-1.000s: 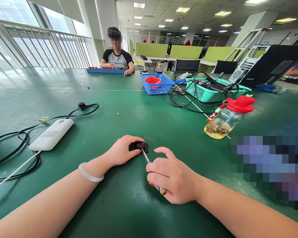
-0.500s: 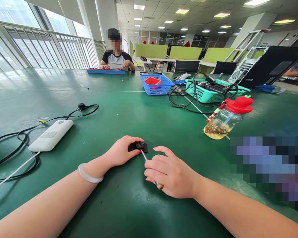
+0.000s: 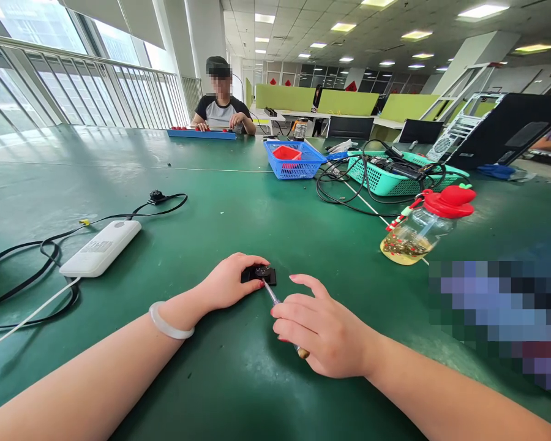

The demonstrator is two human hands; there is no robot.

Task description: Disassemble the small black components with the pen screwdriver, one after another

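Observation:
My left hand [image 3: 227,283] pinches a small black square part [image 3: 261,274] flat against the green table [image 3: 257,208]; a pale bangle sits on that wrist. My right hand [image 3: 324,331] grips a thin screwdriver [image 3: 272,298], its metal shaft slanting up-left with the tip on the black part's top. The handle's brown end pokes out under my fingers.
A white power bank [image 3: 100,248] with black and white cables lies at left. A glass bottle [image 3: 420,229] with a red lid lies tilted at right. Blue basket [image 3: 294,160] and teal basket [image 3: 395,174] with cables stand farther back. A person sits at the far edge.
My right hand has turned slightly on the screwdriver while the tip stays on the black part. The view shifted a little; my left hand keeps its hold.

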